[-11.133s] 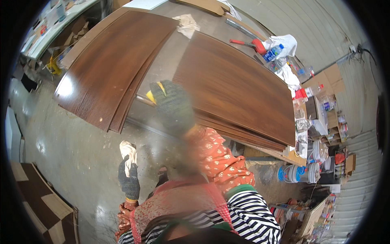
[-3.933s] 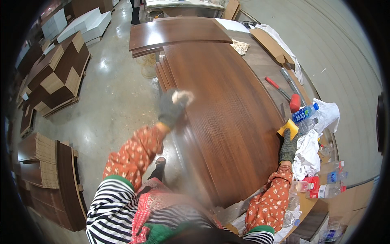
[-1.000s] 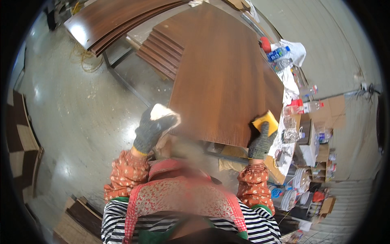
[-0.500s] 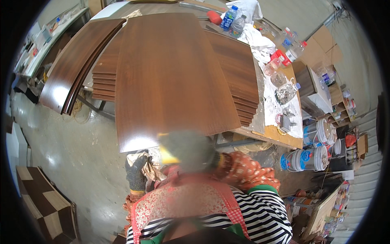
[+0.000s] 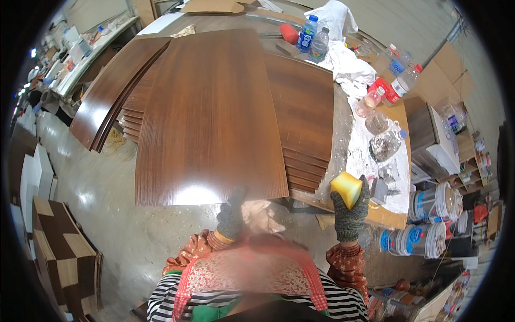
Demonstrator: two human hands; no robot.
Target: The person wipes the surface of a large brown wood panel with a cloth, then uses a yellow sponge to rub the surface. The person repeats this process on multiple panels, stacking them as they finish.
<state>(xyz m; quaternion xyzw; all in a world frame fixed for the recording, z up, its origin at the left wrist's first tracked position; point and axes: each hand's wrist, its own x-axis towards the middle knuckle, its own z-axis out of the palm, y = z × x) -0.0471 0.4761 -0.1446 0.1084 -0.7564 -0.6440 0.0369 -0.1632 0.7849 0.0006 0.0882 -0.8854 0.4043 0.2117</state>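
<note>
A dark brown wood-grain panel (image 5: 212, 118) lies on top of a stack of similar panels (image 5: 306, 112), its near end jutting towards me. My left hand (image 5: 229, 219), in a dark grey knit glove, is at that near edge and has a crumpled beige cloth (image 5: 262, 216) in its grip; its fingertips are blurred. To the right, my right hand (image 5: 351, 212), gloved the same way, grips a yellow sponge block (image 5: 347, 189). It is raised near the table's front right corner, apart from the panel.
More panels (image 5: 120, 91) lean out on the left. Plastic bottles (image 5: 307, 33), white rags (image 5: 343, 59) and a small dark block (image 5: 379, 190) occupy the table's right side. Buckets (image 5: 418, 240) stand on the floor at right, and a brown-and-beige box (image 5: 64, 252) at lower left.
My right hand has swung from in front of my chest out to the right with the sponge block. My left hand has moved right along the panel's near edge with the cloth.
</note>
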